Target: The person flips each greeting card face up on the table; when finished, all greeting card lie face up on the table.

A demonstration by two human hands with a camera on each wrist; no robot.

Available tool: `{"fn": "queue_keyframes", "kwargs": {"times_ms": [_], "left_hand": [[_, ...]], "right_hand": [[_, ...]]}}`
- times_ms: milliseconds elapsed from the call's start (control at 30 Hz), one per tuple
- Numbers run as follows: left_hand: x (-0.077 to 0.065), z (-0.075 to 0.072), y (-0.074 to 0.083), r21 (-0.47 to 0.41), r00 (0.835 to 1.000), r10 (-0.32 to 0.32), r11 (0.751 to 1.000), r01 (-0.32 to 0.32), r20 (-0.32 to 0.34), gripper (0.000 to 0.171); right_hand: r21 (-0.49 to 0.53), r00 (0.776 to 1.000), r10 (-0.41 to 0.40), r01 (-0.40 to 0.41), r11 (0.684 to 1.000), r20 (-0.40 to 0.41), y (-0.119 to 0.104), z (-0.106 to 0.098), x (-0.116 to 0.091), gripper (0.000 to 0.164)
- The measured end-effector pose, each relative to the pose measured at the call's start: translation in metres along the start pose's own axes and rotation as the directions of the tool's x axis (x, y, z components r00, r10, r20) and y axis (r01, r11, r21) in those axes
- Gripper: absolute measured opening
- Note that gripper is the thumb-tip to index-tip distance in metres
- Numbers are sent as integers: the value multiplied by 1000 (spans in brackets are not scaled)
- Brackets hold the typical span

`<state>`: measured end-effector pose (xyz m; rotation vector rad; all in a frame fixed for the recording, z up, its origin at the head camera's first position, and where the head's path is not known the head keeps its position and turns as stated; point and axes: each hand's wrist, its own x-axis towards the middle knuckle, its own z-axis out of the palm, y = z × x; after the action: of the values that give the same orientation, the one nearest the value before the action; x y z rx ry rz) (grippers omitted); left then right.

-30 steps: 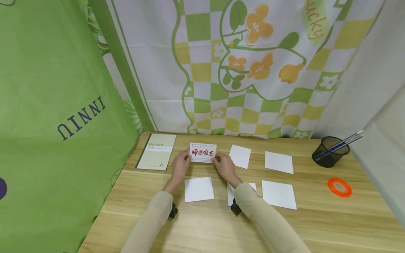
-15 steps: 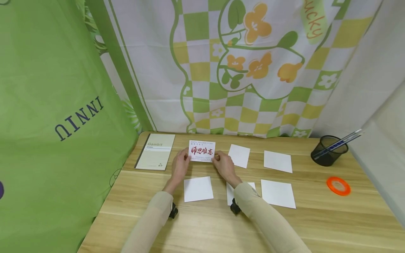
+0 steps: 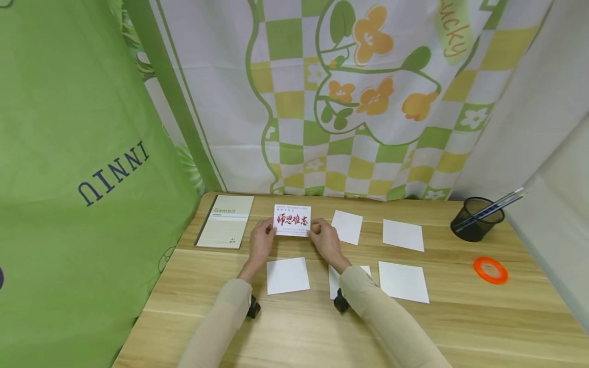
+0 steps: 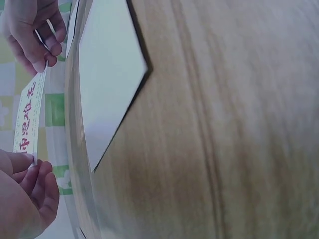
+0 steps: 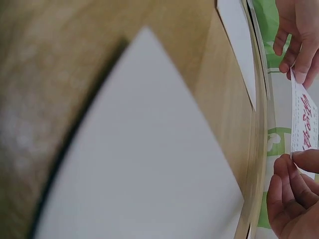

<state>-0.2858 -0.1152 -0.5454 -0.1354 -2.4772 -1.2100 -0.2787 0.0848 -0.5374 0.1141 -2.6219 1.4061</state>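
A white card with red Chinese characters (image 3: 292, 220) is held up between both hands, its printed face toward the head camera. My left hand (image 3: 262, 238) pinches its lower left corner between thumb and fingers. At the lower right corner my right hand (image 3: 326, 240) pinches it the same way. Both wrist views show the card raised off the table, with the left hand (image 4: 25, 194) and right hand (image 5: 299, 199) at opposite ends. A blank white card (image 3: 288, 275) lies just below the hands, and another blank card (image 3: 347, 227) lies right of the right hand.
A Gambit notebook (image 3: 224, 222) lies at the back left. More blank cards lie to the right, one (image 3: 403, 235) behind another (image 3: 404, 282). One card (image 3: 335, 282) is partly under the right sleeve. A mesh pen cup (image 3: 474, 232) and an orange tape roll (image 3: 491, 270) stand farther right.
The printed card has tilted more upright since a second ago, its top edge rising slightly. Both hands keep their pinch on it. The head view has shifted a little.
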Motion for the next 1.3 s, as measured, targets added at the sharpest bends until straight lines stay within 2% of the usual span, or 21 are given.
{"fn": "queue_keyframes", "kwargs": {"times_ms": [133,300,467,567,833,1067,1300], "left_hand": [[0,0,0,-23,1000,-30,999,30,-2,27],[0,-2,0,-44,996,-78,996,80,50,29],[-2,-4,1,-37,996,-54,998,57,77,32],[-1,-4,2,-35,995,-45,998,48,84,33],[1,-4,3,-147,988,-139,978,147,59,30],[3,-4,3,-157,983,-178,970,184,52,28],[5,-5,6,-142,971,-202,965,219,127,32]], "right_hand": [[12,1000,-1,1,1000,-1,1,1,0,32],[-17,1000,-17,17,1000,10,3,2,0,34],[-29,998,-19,20,999,58,3,5,-1,37],[-20,998,-31,32,999,57,2,6,-1,38],[3,999,-10,10,1000,38,2,8,1,38],[3,999,3,-3,1000,51,2,8,3,36],[-8,992,36,-35,999,121,0,6,5,40]]}}
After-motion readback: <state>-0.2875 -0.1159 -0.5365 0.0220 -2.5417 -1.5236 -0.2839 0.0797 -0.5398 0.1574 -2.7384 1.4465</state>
